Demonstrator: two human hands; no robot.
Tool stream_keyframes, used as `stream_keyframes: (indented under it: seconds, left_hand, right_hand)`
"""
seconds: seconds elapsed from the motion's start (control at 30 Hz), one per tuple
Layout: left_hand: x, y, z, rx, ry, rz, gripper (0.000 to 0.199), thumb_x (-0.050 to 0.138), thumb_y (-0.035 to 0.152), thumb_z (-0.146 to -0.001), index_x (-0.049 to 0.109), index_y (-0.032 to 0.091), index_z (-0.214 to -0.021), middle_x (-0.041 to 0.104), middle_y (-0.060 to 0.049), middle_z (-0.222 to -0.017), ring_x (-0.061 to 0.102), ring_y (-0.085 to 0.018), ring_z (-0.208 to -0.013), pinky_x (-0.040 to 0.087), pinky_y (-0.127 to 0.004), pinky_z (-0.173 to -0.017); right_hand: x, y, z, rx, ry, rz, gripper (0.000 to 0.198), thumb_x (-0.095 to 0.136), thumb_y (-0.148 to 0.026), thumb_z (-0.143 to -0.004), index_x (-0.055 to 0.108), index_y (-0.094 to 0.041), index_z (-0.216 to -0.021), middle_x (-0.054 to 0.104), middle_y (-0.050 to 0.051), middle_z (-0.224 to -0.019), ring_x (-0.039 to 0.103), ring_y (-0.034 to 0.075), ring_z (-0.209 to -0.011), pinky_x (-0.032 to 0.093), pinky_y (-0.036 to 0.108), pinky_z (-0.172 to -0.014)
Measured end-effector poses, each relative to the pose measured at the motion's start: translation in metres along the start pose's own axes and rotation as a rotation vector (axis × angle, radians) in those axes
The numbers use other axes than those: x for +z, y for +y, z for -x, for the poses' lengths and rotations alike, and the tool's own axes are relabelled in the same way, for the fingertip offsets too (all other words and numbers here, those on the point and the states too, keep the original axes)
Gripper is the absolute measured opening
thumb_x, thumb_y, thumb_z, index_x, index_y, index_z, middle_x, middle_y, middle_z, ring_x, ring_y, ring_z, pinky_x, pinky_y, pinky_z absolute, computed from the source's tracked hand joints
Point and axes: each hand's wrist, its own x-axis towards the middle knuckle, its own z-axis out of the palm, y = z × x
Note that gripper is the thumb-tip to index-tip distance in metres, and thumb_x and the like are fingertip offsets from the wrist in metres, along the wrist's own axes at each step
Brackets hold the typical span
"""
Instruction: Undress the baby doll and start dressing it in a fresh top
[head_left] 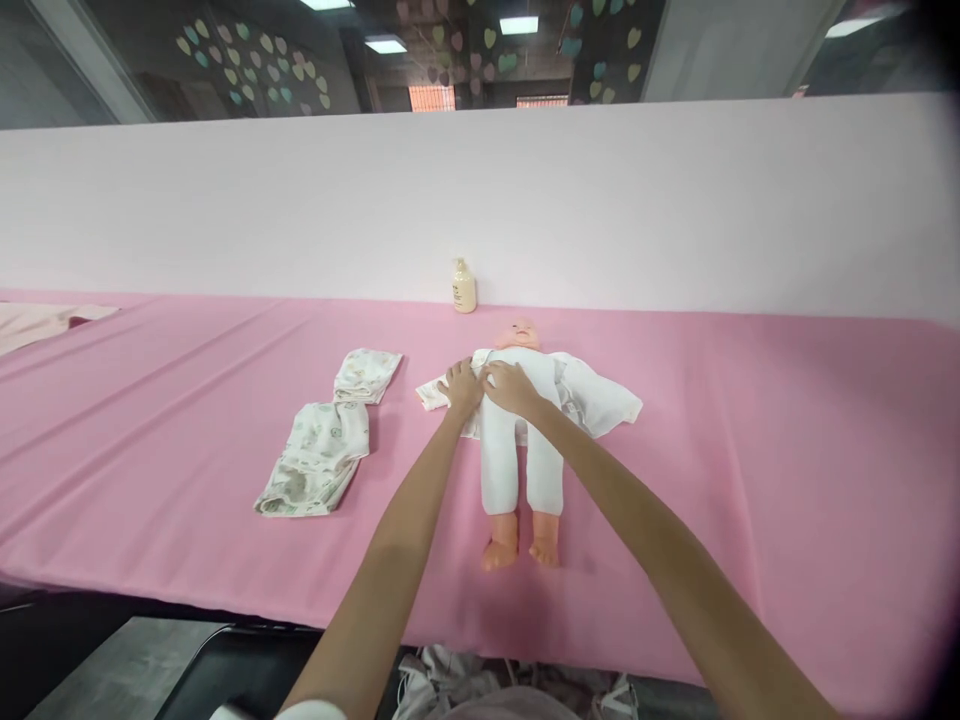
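Observation:
A baby doll (501,470) with a white cloth body lies on its back, head toward the wall and bare feet toward me. Beneath it a white baby shirt (600,395) is spread, its sleeves out to both sides. My left hand (463,388) is closed on the shirt near the left sleeve, beside the doll's shoulder. Close by it, my right hand (510,388) rests over the doll's upper body, fingers curled at the shirt's edge. What lies under the fingers is partly hidden, as is the doll's arm on that side.
Folded patterned baby clothes (322,455) lie left of the doll on the pink padded table (187,450). A pump bottle (463,286) stands by the white wall (300,210). A pale pink cloth (37,322) is at the far left. Below the front edge is a black chair (247,665).

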Motion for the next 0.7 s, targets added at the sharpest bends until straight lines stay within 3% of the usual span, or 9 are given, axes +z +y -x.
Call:
stream_keyframes:
  seconds: [0.13, 0.23, 0.33, 0.4, 0.53, 0.6, 0.7]
  left_hand:
    - [0.013, -0.017, 0.001, 0.039, 0.071, -0.043, 0.037, 0.046, 0.018, -0.082, 0.052, 0.019, -0.119, 0.058, -0.013, -0.122, 0.046, -0.029, -0.121, 0.022, -0.055, -0.104]
    - [0.006, -0.036, -0.008, 0.079, 0.067, -0.054, 0.037, 0.046, 0.013, -0.078, 0.053, 0.016, -0.114, 0.065, -0.012, -0.107, 0.057, -0.026, -0.106, 0.035, -0.042, -0.096]
    - [0.003, -0.05, -0.014, 0.096, 0.06, -0.057, 0.037, 0.047, 0.016, -0.077, 0.052, 0.015, -0.113, 0.067, -0.011, -0.097, 0.061, -0.025, -0.094, 0.042, -0.035, -0.085]
    - [0.006, -0.055, -0.012, 0.106, 0.073, -0.074, 0.04, 0.048, 0.016, -0.075, 0.052, 0.015, -0.115, 0.065, -0.012, -0.106, 0.058, -0.026, -0.104, 0.039, -0.038, -0.091]
    - [0.015, -0.06, -0.003, 0.098, 0.179, -0.159, 0.052, 0.053, 0.017, -0.07, 0.05, 0.016, -0.122, 0.05, -0.015, -0.134, 0.031, -0.035, -0.133, 0.024, -0.052, -0.104]
    - [0.016, -0.063, -0.003, 0.105, 0.183, -0.115, 0.051, 0.052, 0.016, -0.068, 0.053, 0.015, -0.119, 0.057, -0.015, -0.124, 0.038, -0.036, -0.128, 0.026, -0.052, -0.103]
    - [0.014, -0.067, -0.007, 0.095, 0.166, 0.045, 0.046, 0.047, 0.014, -0.069, 0.057, 0.015, -0.114, 0.067, -0.012, -0.1, 0.058, -0.028, -0.104, 0.04, -0.04, -0.094]
  right_hand:
    - [0.026, 0.004, -0.038, 0.092, -0.031, 0.109, 0.032, 0.046, -0.024, -0.09, 0.057, -0.013, -0.118, 0.051, 0.014, -0.131, 0.036, 0.03, -0.127, 0.011, 0.064, -0.106]
    - [0.04, -0.005, -0.055, 0.218, -0.075, 0.186, 0.044, 0.055, -0.023, -0.085, 0.052, -0.016, -0.128, 0.043, 0.016, -0.139, 0.025, 0.042, -0.132, 0.006, 0.075, -0.096]
    - [0.054, -0.016, -0.073, 0.301, -0.084, 0.28, 0.05, 0.061, -0.014, -0.078, 0.053, -0.013, -0.128, 0.043, 0.021, -0.135, 0.026, 0.05, -0.129, 0.002, 0.078, -0.094]
    - [0.063, -0.021, -0.083, 0.299, -0.06, 0.332, 0.048, 0.057, -0.011, -0.079, 0.054, -0.011, -0.127, 0.047, 0.022, -0.13, 0.032, 0.048, -0.126, 0.0, 0.074, -0.098]
    - [0.077, -0.02, -0.089, 0.262, -0.003, 0.34, 0.037, 0.045, -0.012, -0.086, 0.056, -0.008, -0.121, 0.051, 0.022, -0.124, 0.04, 0.043, -0.122, 0.005, 0.068, -0.102]
    - [0.079, -0.016, -0.087, 0.252, 0.033, 0.323, 0.036, 0.04, -0.012, -0.088, 0.056, -0.008, -0.12, 0.054, 0.021, -0.121, 0.041, 0.042, -0.121, 0.007, 0.068, -0.101]
    - [0.076, -0.008, -0.079, 0.236, 0.079, 0.291, 0.037, 0.039, -0.011, -0.087, 0.054, -0.014, -0.121, 0.058, 0.017, -0.115, 0.043, 0.037, -0.118, 0.011, 0.067, -0.1]
